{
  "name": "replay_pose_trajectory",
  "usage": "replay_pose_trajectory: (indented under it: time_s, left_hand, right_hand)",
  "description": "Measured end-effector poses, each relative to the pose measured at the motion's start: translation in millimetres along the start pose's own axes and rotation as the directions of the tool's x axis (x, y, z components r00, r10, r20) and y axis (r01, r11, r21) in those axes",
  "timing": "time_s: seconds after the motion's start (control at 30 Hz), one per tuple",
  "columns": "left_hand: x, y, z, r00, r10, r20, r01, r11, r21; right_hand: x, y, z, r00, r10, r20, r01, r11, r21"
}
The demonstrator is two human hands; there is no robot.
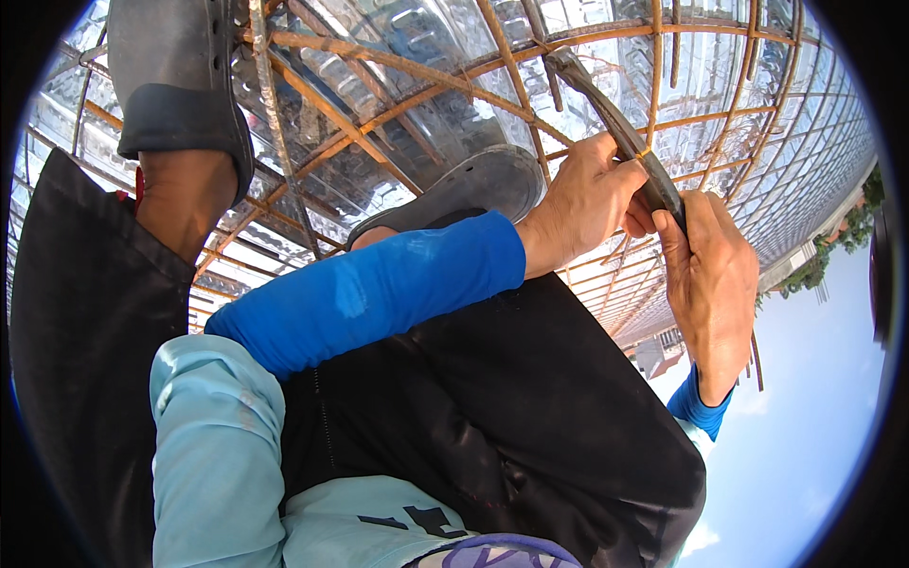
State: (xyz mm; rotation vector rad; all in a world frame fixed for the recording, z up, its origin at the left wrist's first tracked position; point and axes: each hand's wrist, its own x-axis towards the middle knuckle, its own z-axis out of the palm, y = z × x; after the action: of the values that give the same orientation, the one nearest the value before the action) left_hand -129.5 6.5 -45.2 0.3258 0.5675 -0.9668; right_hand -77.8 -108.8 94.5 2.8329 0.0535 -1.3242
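A dark grey metal hand tool (615, 118) with a curved head slants over a grid of rusty rebar (398, 71). My left hand (582, 204), at the end of a blue sleeve, is closed around the tool's middle, where a thin yellowish wire (644, 151) loops across it. My right hand (710, 279) grips the tool's lower end just beside the left one, fingers wrapped over it. The tool's head (566, 64) touches a rebar bar. The part of the tool inside my hands is hidden.
My two feet in grey clogs (175, 85) (473, 182) stand on the bars, knees in black trousers (530, 407) bent below. Shiny silver sheeting (426, 43) lies under the mesh. At the right, the grid ends over open sky, trees and buildings (814, 270).
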Motion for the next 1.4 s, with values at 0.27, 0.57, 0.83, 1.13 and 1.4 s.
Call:
replay_pose_trajectory:
  time_s: [0.27,0.57,0.83,1.13,1.4]
  left_hand:
    - [-4,1,1,0.994,0.028,-0.107,-0.005,0.979,0.202]
    - [-6,-8,-14,0.906,0.363,-0.218,-0.225,0.849,0.478]
    - [5,15,1,0.862,0.337,-0.379,-0.156,0.887,0.434]
    - [25,12,4,0.826,0.208,-0.523,-0.080,0.963,0.258]
    - [36,3,13,0.757,0.276,-0.592,-0.087,0.941,0.327]
  right_hand:
    - [-2,-10,10,0.998,0.050,0.029,-0.056,0.943,0.329]
    - [4,8,5,0.899,0.158,0.408,-0.395,0.691,0.605]
    - [20,20,-13,0.775,0.136,0.618,-0.604,0.451,0.658]
    - [27,42,2,0.699,0.103,0.708,-0.700,0.303,0.647]
    - [12,34,12,0.996,0.048,0.078,-0.059,0.987,0.151]
